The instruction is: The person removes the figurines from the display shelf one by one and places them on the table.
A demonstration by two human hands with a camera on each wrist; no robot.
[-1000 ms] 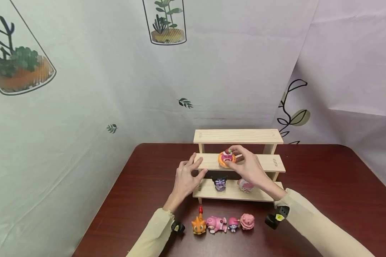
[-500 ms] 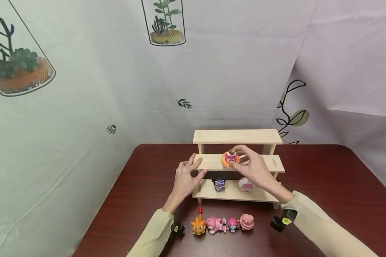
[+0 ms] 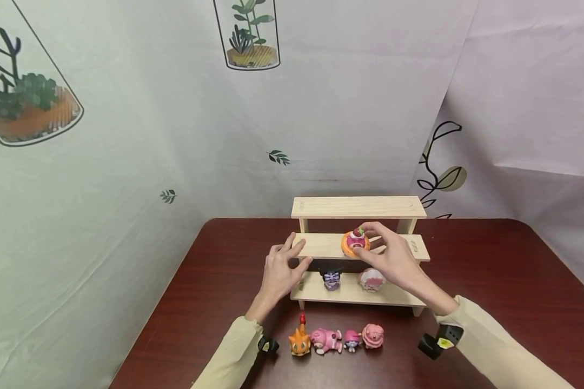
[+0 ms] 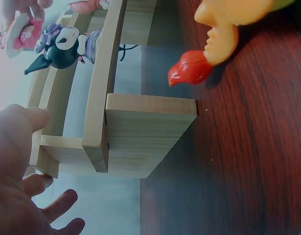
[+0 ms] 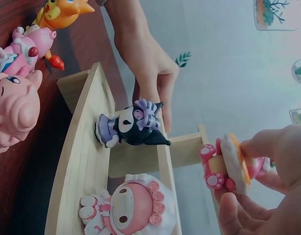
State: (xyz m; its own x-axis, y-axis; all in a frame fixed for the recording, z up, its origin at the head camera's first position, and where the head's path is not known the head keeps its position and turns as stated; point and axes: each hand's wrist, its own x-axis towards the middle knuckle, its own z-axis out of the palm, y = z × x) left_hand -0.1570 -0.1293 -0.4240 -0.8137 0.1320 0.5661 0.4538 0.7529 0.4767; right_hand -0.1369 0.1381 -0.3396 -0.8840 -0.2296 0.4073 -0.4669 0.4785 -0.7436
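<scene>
My right hand (image 3: pixel 393 258) pinches a small pink bear figurine (image 3: pixel 356 241), which has an orange-edged ring round its body and a strawberry on its head. It is close over the middle step of a three-step wooden display shelf (image 3: pixel 316 243); its pink feet show in the right wrist view. At the left end of that step, my left hand (image 3: pixel 279 270) holds the board, thumb at the front edge and other fingers spread at the end. On the lowest step stand a black-and-purple figurine (image 5: pixel 128 125) and a pink-and-white one (image 5: pixel 128 208).
On the dark red table (image 3: pixel 214 281), in front of the shelf, lie an orange figurine (image 3: pixel 299 343) with a red-tipped tail, a pink bear (image 3: pixel 326 340), a small pink-capped figurine (image 3: pixel 352 339) and a round pink one (image 3: pixel 372 336). A printed cloth (image 3: pixel 224 135) hangs behind.
My right hand has moved rightward along the middle step with the pink bear figurine, from near its centre. My left hand has stayed at the shelf's left end.
</scene>
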